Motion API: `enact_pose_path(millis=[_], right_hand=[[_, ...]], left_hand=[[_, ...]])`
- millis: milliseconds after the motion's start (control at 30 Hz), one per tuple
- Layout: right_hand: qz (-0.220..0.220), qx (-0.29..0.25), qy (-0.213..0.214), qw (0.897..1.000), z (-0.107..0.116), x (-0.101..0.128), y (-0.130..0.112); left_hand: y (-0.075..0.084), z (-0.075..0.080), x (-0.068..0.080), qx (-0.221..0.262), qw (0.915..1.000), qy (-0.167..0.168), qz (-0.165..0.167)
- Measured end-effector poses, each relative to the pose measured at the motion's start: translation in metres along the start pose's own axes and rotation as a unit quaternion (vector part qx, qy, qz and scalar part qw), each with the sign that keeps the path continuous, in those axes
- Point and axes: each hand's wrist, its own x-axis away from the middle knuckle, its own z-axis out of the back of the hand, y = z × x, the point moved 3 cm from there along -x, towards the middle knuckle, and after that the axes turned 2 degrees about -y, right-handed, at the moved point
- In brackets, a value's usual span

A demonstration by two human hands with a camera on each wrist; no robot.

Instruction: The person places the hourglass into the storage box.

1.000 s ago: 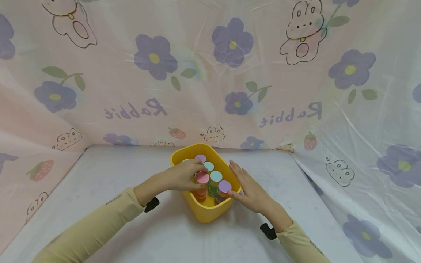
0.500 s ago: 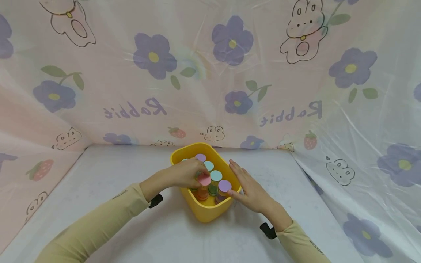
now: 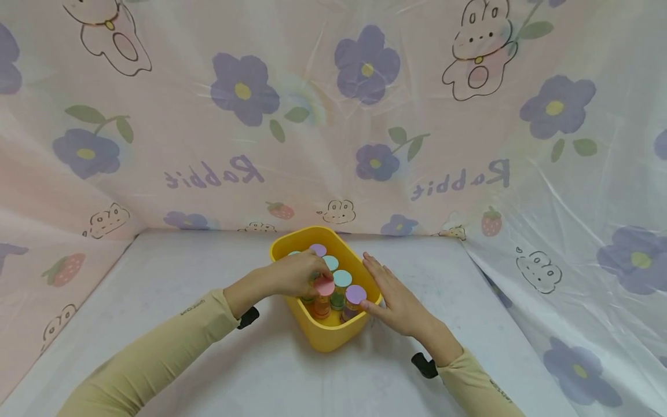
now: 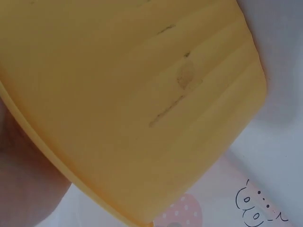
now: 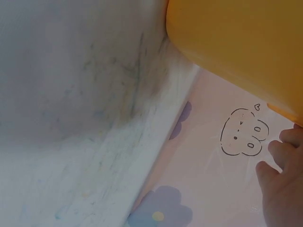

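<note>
A yellow plastic bin stands on the white table and holds several small jars with coloured lids. My left hand reaches in from the left, its fingers curled around a pink-lidded jar with orange contents. Teal-lidded jars and a purple-lidded jar stand beside it. My right hand lies flat, fingers straight, against the bin's right rim. The left wrist view is filled by the bin's wall. In the right wrist view the bin is at top right with my fingertips below it.
A flowered plastic sheet with rabbit prints walls the table at the back and on both sides. Bare white tabletop lies to the left, right and front of the bin. Black wrist straps sit on both cream sleeves.
The pink-lidded jar in my left hand has dropped slightly lower into the bin. My right hand has stayed against the rim.
</note>
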Motion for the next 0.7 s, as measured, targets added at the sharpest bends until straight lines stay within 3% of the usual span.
enact_pose_path(millis=[533, 700], right_hand=[[-0.008, 0.008, 0.004, 1.000, 0.006, 0.000, 0.000], [-0.020, -0.001, 0.019, 1.000, 0.011, 0.002, -0.001]], left_hand=[[-0.001, -0.002, -0.003, -0.011, 0.9999, 0.001, -0.003], [-0.003, -0.003, 0.002, -0.004, 0.9993, 0.025, -0.029]])
